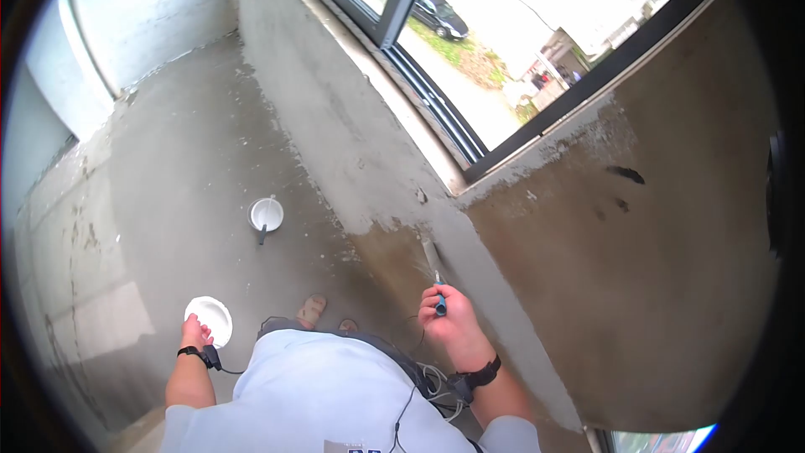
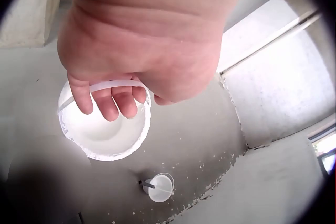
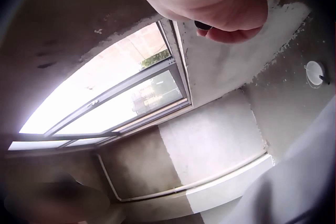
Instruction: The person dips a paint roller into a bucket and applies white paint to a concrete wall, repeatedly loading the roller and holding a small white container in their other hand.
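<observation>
My left hand (image 1: 197,332) grips a white round tub (image 2: 107,139) by its edge, the fingers (image 2: 106,106) hooked over into its mouth. The tub's rim is rough and caked with white material. In the head view my right hand (image 1: 454,319) is wrapped around the teal handle of a flat, pale-headed tool (image 1: 432,258). Its head points up the low wall, right at the brown part below the grey coat. From the right wrist view, the right hand (image 3: 236,16) shows only the dark handle end; the tool's head is hidden.
A small white bucket (image 1: 267,213) with a dark-handled tool in it stands on the grey floor (image 1: 184,159). The window (image 1: 470,59) sits above the low wall (image 1: 319,92). A brown wall (image 1: 646,285) rises on the right. Wrist cables (image 1: 436,382) hang by the waist.
</observation>
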Available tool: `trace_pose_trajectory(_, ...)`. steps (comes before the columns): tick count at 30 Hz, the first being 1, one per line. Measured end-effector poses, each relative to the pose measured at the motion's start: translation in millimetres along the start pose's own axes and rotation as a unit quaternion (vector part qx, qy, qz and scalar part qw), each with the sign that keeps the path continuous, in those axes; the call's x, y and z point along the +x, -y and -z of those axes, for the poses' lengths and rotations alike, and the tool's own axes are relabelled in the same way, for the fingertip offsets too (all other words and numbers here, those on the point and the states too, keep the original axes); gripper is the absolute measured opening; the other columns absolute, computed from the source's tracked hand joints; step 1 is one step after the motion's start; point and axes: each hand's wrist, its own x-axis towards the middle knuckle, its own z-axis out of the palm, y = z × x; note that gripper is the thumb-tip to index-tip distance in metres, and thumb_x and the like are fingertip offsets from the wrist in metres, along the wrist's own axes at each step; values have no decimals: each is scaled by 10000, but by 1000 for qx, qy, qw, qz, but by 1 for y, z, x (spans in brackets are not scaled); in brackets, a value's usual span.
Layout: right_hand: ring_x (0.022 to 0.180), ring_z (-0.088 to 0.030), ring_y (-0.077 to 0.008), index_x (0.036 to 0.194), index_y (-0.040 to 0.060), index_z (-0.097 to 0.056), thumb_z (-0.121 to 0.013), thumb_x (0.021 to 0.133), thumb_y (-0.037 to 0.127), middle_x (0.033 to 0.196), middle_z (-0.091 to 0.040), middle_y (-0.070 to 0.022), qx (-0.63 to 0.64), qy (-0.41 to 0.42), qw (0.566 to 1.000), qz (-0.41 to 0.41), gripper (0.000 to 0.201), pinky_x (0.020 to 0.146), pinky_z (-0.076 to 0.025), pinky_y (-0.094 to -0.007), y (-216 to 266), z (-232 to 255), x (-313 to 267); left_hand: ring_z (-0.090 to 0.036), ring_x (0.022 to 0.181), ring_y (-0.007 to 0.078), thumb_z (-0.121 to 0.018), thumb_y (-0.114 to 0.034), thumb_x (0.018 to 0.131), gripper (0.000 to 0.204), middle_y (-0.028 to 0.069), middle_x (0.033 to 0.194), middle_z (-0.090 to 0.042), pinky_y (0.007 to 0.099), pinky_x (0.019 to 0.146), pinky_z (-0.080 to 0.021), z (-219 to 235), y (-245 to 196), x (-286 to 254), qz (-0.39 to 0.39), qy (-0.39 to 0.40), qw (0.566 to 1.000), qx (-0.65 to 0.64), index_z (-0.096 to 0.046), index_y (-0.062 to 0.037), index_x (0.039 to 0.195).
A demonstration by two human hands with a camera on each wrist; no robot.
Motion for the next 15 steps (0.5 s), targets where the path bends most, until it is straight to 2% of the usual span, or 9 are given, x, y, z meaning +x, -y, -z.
trace_pose_trajectory(2,530,-470,-84,783,109,-463,-434,919,145,651,-504,28,42,-4,999,-8,144,468,-353,-243,12,8,30,-468,813,234,-481,-429,876,444,70,913,-459,501,788,-376,19,21,-9,10,-34,999,-39,-453,-97,1169)
trace_pose_trajectory(3,530,-470,-84,783,109,-463,-434,919,145,651,-504,28,29,3,999,-19,144,468,-353,-243,17,12,42,-469,814,235,-483,-413,876,444,73,915,-460,501,791,-378,32,34,-14,19,-60,996,-66,-452,-96,1185)
trace_pose_trajectory(5,495,-459,-79,720,122,-453,-433,887,125,579,-464,45,15,-14,1000,-3,169,448,-345,-243,23,16,68,-477,833,245,-482,-387,880,449,86,943,-473,521,807,-384,55,60,-26,6,-60,993,-100,-439,-95,1218)
trace_pose_trajectory(7,444,-459,-81,649,136,-430,-407,844,102,523,-449,53,-1,-23,1000,-17,200,412,-338,-236,31,21,92,-505,826,263,-475,-376,884,428,98,955,-499,552,802,-403,76,85,-34,40,-100,989,-100,-451,-99,1209)
trace_pose_trajectory(9,441,-468,-74,625,142,-429,-408,812,85,513,-444,50,-28,-51,998,-9,197,381,-347,-227,42,32,128,-540,789,276,-482,-368,881,421,112,939,-534,556,778,-433,79,97,-72,20,-110,990,-90,-467,-102,1207)
trace_pose_trajectory(12,429,-466,-69,614,145,-431,-402,784,83,509,-449,57,-65,-99,993,22,184,385,-355,-205,46,39,174,-568,752,270,-491,-348,874,386,124,909,-567,517,693,-468,93,130,-81,29,-154,977,-145,-499,-103,1172)
trace_pose_trajectory(13,441,-476,-74,669,136,-454,-424,786,118,529,-465,56,-82,-85,993,22,123,383,-364,-217,53,53,201,-576,750,263,-492,-340,873,372,127,907,-576,505,667,-472,97,139,-86,34,-167,973,-155,-507,-102,1158)
trace_pose_trajectory(15,460,-493,-72,696,137,-460,-437,822,158,547,-482,61,-75,-109,991,25,130,399,-366,-211,52,56,230,-582,739,256,-492,-328,869,355,124,891,-582,497,649,-474,103,155,-112,28,-185,963,-194,-519,-95,1135)
